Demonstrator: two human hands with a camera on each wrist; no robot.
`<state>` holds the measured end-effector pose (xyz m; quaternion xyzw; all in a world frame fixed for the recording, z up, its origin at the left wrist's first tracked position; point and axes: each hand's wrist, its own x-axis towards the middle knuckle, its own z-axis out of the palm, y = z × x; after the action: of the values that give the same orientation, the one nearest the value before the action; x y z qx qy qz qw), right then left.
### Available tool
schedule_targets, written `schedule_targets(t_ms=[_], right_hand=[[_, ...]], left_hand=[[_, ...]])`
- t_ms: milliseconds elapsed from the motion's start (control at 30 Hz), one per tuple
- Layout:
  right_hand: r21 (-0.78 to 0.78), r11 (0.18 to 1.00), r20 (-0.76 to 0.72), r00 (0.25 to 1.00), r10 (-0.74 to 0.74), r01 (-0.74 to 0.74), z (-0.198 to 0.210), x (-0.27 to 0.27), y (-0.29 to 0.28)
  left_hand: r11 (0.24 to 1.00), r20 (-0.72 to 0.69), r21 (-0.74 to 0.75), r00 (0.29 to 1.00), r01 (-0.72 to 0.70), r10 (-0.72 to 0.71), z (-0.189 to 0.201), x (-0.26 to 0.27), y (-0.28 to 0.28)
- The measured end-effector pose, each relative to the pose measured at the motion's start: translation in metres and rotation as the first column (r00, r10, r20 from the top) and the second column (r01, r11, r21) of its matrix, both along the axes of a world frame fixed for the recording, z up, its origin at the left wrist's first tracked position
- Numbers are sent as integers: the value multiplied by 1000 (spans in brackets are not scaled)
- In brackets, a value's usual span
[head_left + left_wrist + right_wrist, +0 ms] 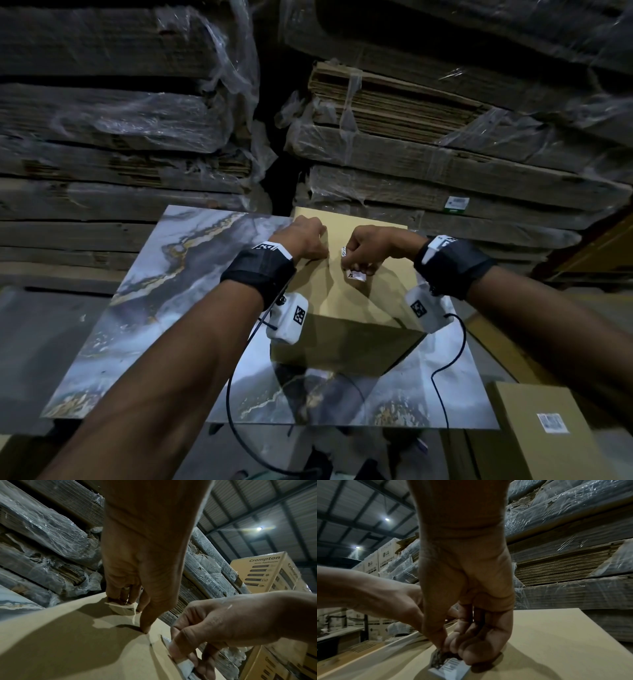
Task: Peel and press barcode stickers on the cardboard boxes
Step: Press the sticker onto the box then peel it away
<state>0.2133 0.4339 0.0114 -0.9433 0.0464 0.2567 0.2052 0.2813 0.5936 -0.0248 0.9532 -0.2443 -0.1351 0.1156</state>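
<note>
Cardboard box [346, 298]: plain brown, lying flat at the centre of the head view on the marbled surface [144, 308]; both hands work over its top face.
Left hand [303, 241]: at the upper middle of the head view, fingers curled down onto the box top. In the left wrist view the thumb tip [145, 629] presses on the cardboard, and the curled fingers [120, 595] hold a thin pale strip of backing paper [120, 605] against the box.
Right hand [368, 251]: just right of the left hand, apart from it by a narrow gap. Its grip is closed in a pinch, thumb and curled fingers nipping the barcode sticker [452, 666].
Barcode sticker position: white, with dark bars, directly under the right fingertips and low over the box top; in the head view its white pieces show at the left and lower edge of the right fist [356, 275]. Whether it already touches the cardboard I cannot tell.
Second box [541, 435]: lower right of the head view, off the surface, with a white barcode label [552, 423] stuck on its top.
Background: shrink-wrapped bundles of flattened cardboard [394, 102] fill the upper half of the head view.
</note>
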Motion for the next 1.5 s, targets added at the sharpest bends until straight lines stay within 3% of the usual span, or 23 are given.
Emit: schedule_targets(t_ms=[300, 500, 600, 667, 733, 800, 900, 1200, 1500], right_hand=[[189, 979, -163, 986, -43, 74, 0, 5, -9], [217, 972, -212, 976, -44, 91, 3, 6, -11], [221, 968, -165, 983, -85, 121, 3, 0, -11], [111, 991, -48, 996, -76, 80, 2, -8, -10], [-96, 994, 76, 995, 59, -52, -3, -19, -9], [-186, 976, 153, 978, 140, -111, -12, -30, -6], [-122, 985, 239, 959, 149, -123, -17, -37, -2], [171, 980, 136, 987, 83, -105, -8, -29, -19], [212, 973, 12, 995, 95, -95, -2, -17, -24]], left_hand=[[1000, -8, -9, 1000, -2, 2, -2, 2, 1], [1000, -10, -7, 1000, 13, -13, 0, 1, 0], [1000, -12, -4, 1000, 23, -23, 0, 1, 0], [1000, -21, -3, 999, 24, -24, 1, 1, 0], [1000, -22, -2, 999, 23, -23, 1, 0, 0], [1000, -14, 11, 1000, 27, -27, 1, 0, -1], [1000, -13, 13, 1000, 24, -23, -1, 1, -1], [1000, 3, -1, 1000, 23, -23, 0, -1, 0], [1000, 8, -15, 1000, 3, -3, 3, -4, 1]])
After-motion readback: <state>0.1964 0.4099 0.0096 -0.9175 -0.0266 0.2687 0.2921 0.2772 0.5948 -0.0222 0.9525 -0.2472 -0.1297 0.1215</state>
